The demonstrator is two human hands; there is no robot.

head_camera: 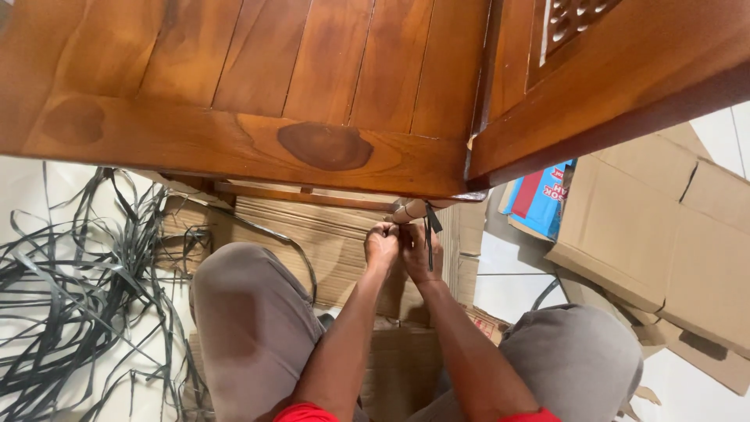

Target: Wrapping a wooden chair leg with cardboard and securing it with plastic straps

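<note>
Wooden furniture panel [312, 101] overhanging top of view. Left hand [381, 244] and right hand [420, 252] meeting side by side just below its lower edge, touching, pinching dangling strap [429, 230]. Flattened cardboard [328, 242] lying beneath hands, between knees. Tangle of strapping [70, 297] sprawling on floor at left. Cardboard boxes [664, 234] sitting at right, printed package [539, 199] tucked behind them.

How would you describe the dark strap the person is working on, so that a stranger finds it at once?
Start at the wooden furniture panel, at its lower edge. Just below, the left hand and right hand meet at a short dark plastic strap. Unlike the loose tangled straps on the floor, it hangs alone.
</note>
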